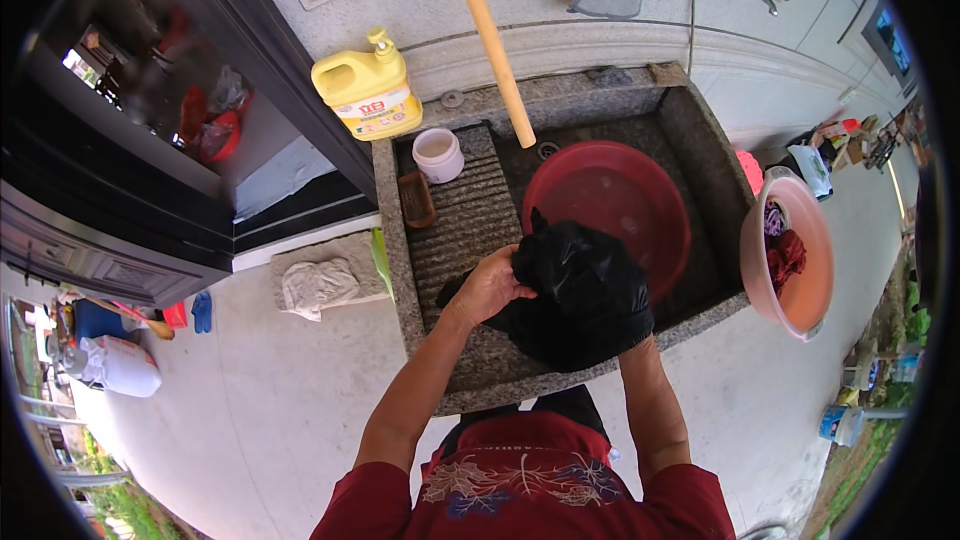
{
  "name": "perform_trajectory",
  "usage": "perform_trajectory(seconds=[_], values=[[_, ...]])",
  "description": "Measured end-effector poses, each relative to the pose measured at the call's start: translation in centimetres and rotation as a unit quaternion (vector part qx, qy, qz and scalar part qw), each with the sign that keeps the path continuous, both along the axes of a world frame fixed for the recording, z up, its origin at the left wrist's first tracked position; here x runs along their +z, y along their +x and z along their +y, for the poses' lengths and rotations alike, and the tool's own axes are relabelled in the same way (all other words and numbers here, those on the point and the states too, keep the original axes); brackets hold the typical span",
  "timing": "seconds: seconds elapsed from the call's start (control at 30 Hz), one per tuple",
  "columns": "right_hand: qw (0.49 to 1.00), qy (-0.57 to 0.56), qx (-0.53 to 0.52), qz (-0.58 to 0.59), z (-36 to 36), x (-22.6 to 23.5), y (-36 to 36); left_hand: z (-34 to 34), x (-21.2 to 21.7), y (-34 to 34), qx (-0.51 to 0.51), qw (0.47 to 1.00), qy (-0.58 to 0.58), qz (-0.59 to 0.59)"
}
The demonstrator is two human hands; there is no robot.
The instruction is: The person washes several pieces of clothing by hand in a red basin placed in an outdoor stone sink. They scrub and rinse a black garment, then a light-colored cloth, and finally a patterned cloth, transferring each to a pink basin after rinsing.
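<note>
My left hand [492, 285] pinches the edge of a black, wet-looking garment [580, 290] between thumb and fingers. The garment is bunched up over the stone sink, partly in front of the red basin [610, 202], which holds water. From the right, my right forearm [652, 400] runs up to the garment. The cloth covers my right hand from the wrist on, so its fingers are hidden. More dark cloth hangs down beside my left hand onto the ribbed washboard [468, 205] side of the sink.
On the washboard stand a white tub [438, 156] and a brown scrubbing brush [417, 200]. A yellow detergent jug [368, 90] is on the sink's back left corner. A wooden-coloured tube [497, 58] hangs from the tap. At right, a pink basin [812, 260] holds dark red clothes.
</note>
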State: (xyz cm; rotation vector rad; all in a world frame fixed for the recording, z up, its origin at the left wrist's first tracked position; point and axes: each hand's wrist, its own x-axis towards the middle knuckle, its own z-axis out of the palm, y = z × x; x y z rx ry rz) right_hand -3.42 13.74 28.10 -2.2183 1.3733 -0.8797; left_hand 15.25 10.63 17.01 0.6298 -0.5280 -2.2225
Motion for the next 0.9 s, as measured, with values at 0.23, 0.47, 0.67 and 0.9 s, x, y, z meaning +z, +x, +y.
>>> perform_trajectory(seconds=[0.23, 0.47, 0.67, 0.9], values=[[0.992, -0.098, -0.075, -0.008, 1.2, -5.1, -1.8, 1.4, -2.5, -0.2, 0.139, 0.967, -0.085, -0.196], [0.997, 0.030, 0.070, 0.022, 0.8, -7.1, -2.0, 1.0, -1.5, 1.6, 0.318, 0.890, -0.107, -0.308], [0.986, 0.095, 0.132, 0.025, 1.5, -10.7, -0.1, 1.1, -6.1, 5.3, 0.400, 0.762, -0.175, -0.479], [0.995, 0.049, 0.007, -0.084, -0.4, -18.5, 2.8, 9.7, 0.0, -1.8, 0.041, 0.716, -0.512, -0.473]])
